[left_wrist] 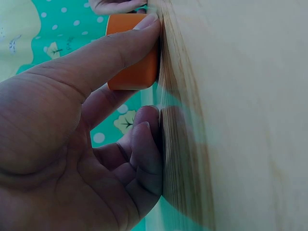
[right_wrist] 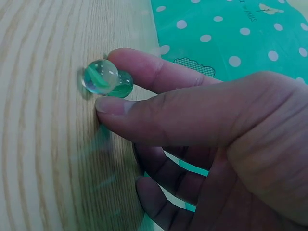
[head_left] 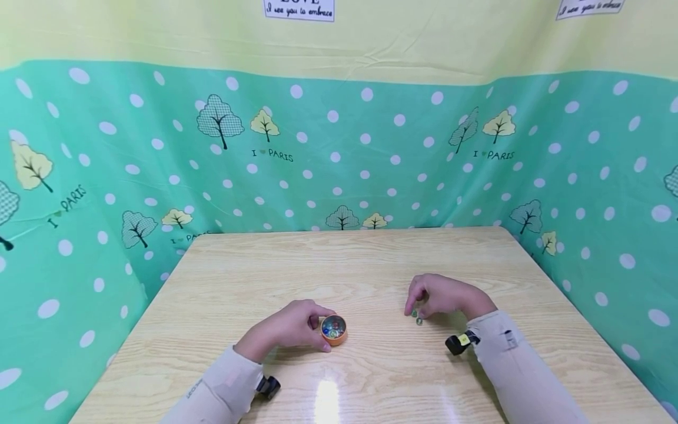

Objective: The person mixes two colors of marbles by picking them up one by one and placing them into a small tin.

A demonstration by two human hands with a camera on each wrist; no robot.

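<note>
My left hand grips a small round orange cup from its left side, thumb on the near side and a finger on the far side. Several glass marbles lie inside the cup; the left wrist view hides them. The cup stands on the tabletop. Farther right, my right hand is low at the table with thumb and index finger around a green marble. A clear marble with a green swirl sits right beside it, nearer the wrist camera and partly covering it.
The light wood tabletop runs back to a green dotted cloth hanging behind and on both sides. Black wrist cameras are strapped to the left wrist and right wrist.
</note>
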